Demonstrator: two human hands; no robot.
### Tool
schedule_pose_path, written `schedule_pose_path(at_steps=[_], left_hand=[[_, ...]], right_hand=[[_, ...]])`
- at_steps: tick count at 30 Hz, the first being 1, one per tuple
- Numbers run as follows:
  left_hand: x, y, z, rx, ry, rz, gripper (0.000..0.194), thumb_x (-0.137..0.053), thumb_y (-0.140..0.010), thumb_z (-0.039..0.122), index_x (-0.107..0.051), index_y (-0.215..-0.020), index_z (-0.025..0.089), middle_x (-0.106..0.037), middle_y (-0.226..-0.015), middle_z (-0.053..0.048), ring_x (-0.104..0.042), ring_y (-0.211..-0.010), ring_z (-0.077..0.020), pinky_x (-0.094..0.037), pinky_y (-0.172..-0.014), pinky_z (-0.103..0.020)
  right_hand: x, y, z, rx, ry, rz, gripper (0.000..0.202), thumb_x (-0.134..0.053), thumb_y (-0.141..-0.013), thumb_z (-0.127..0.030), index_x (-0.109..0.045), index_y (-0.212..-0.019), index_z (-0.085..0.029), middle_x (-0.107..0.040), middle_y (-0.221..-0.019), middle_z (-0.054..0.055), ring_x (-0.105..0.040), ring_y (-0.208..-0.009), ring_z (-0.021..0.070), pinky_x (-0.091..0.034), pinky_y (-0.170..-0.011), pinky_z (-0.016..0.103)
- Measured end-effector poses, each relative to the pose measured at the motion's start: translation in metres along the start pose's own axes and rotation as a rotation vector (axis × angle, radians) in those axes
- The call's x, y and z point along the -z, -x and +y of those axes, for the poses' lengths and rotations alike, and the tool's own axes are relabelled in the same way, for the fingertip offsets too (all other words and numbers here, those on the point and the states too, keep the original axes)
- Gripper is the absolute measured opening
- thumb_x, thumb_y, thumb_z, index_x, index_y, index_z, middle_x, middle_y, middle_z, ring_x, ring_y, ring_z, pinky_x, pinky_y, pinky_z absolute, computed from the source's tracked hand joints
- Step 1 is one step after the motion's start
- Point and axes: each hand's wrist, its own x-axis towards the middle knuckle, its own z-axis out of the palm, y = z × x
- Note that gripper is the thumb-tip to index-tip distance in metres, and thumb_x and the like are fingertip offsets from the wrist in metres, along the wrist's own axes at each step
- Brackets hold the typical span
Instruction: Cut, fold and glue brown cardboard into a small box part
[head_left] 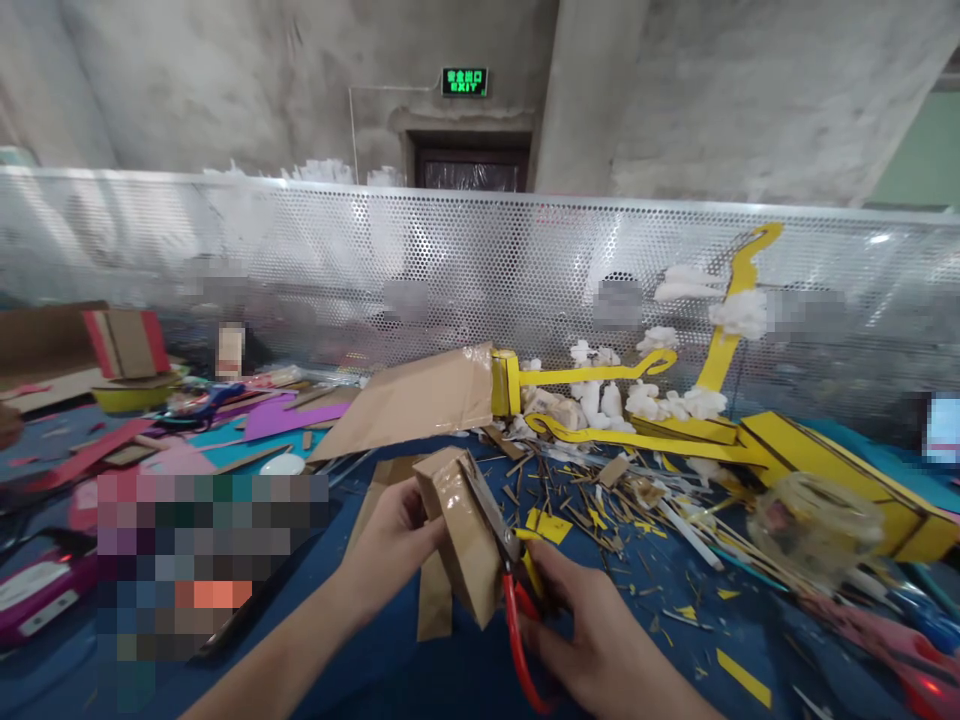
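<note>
My left hand (pixel 397 545) grips a small brown cardboard box (pixel 457 540) by its left side, with shiny clear tape across its top. In my right hand (pixel 581 610) is a pair of scissors (pixel 512 560) with red and yellow handles. Their metal blades lie along the box's right edge, touching or very close to it; I cannot tell whether they are cutting. Beneath the box, a strip of brown cardboard (pixel 435 600) rests on the dark blue table (pixel 472 680).
Cardboard scraps and yellow offcuts (pixel 549 525) litter the right side. Behind stand a large cardboard sheet (pixel 420 395), yellow pieces (pixel 840 480), white fluffy stuffing (pixel 679 402) and a perforated metal screen (pixel 480 270). A clear tape roll (pixel 814 530) sits right; coloured sheets (pixel 292 415) lie left.
</note>
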Motion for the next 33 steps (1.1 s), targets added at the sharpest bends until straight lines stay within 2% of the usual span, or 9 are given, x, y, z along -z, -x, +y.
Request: schedule_pose_path(at_steps=[4,9,16,21,25,33], left_hand=[[0.001,0.001,-0.002,-0.016,0.021,0.040,0.022,-0.084,-0.073,0.027,-0.077,-0.092,0.019,-0.081,-0.089,-0.002,-0.073,-0.078,-0.0192,-0.058,-0.072,-0.027],[0.000,0.002,-0.001,-0.044,0.028,0.055,0.017,-0.084,-0.072,0.027,-0.077,-0.086,0.019,-0.080,-0.082,0.000,-0.071,-0.072,-0.0170,-0.057,-0.069,-0.025],[0.002,0.001,-0.001,-0.036,0.017,0.058,0.020,-0.085,-0.072,0.026,-0.077,-0.089,0.019,-0.080,-0.084,0.000,-0.071,-0.075,-0.0178,-0.057,-0.069,-0.025],[0.003,0.000,-0.005,-0.046,0.013,0.056,0.021,-0.085,-0.074,0.029,-0.077,-0.090,0.019,-0.080,-0.086,-0.002,-0.072,-0.076,-0.0189,-0.057,-0.072,-0.027],[0.002,0.000,-0.005,-0.061,-0.012,0.104,0.024,-0.086,-0.072,0.034,-0.077,-0.087,0.019,-0.080,-0.085,-0.003,-0.072,-0.077,-0.0203,-0.057,-0.071,-0.028],[0.003,0.002,-0.014,0.046,0.043,0.143,0.032,-0.088,-0.073,0.041,-0.074,-0.089,0.018,-0.079,-0.082,-0.004,-0.072,-0.075,-0.0216,-0.057,-0.070,-0.030]], right_hand=[[0.000,-0.001,0.002,0.000,0.038,0.012,0.007,-0.064,-0.088,-0.016,-0.060,-0.092,-0.021,-0.065,-0.079,-0.003,-0.053,-0.070,0.0141,-0.042,-0.064,0.021],[-0.001,0.002,0.003,0.016,0.037,0.011,0.007,-0.064,-0.089,-0.018,-0.061,-0.095,-0.021,-0.064,-0.076,-0.003,-0.053,-0.069,0.0148,-0.042,-0.064,0.022],[0.000,0.002,-0.002,0.007,0.046,0.019,0.007,-0.063,-0.090,-0.016,-0.059,-0.091,-0.022,-0.061,-0.071,-0.004,-0.050,-0.066,0.0143,-0.040,-0.062,0.022],[0.004,0.002,-0.006,-0.011,0.126,0.043,0.009,-0.057,-0.089,-0.012,-0.057,-0.088,-0.021,-0.058,-0.075,-0.004,-0.046,-0.067,0.0141,-0.036,-0.061,0.023],[0.006,0.004,-0.006,-0.010,0.166,0.081,0.010,-0.054,-0.090,-0.013,-0.059,-0.095,-0.021,-0.061,-0.079,-0.002,-0.047,-0.070,0.0153,-0.037,-0.064,0.025],[0.008,0.004,-0.006,-0.008,0.188,0.083,0.013,-0.053,-0.089,-0.011,-0.057,-0.092,-0.022,-0.059,-0.078,-0.003,-0.048,-0.068,0.0148,-0.036,-0.062,0.024]])
